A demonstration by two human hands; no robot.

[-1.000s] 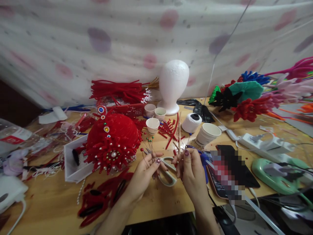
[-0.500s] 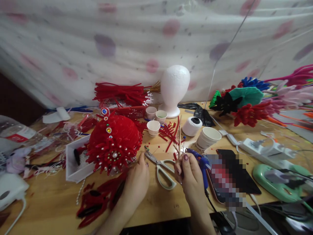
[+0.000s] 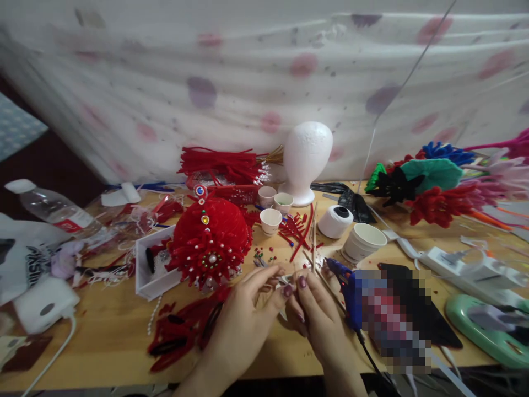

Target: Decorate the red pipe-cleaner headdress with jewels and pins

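Observation:
My left hand [image 3: 252, 309] and my right hand [image 3: 316, 309] meet over the front middle of the table, fingertips bent together. Whatever lies between their fingertips is too small to make out. Behind and partly under them lie the scissors [image 3: 284, 315], mostly hidden. To the left stands a red headpiece [image 3: 223, 220] with pearls and jewelled drops, and red velvet pieces [image 3: 177, 333] lie in front of it. A blue glue gun [image 3: 349, 292] rests just right of my right hand. Thin sticks [image 3: 314, 237] and small beads [image 3: 270, 257] are behind my hands.
A white foam head [image 3: 308, 154] stands at the back beside red stems [image 3: 219, 162]. Paper cups [image 3: 270, 221], a thread spool [image 3: 330, 223] and a larger cup [image 3: 363, 245] are mid-table. At right are a phone, power strips [image 3: 450, 270] and coloured flowers [image 3: 438, 176]; a bottle [image 3: 61, 209] is left.
My left hand has moved right from beside the scissors' tips to meet my right hand, and its fingers have closed in. The view has shifted, so the table's things appear further right.

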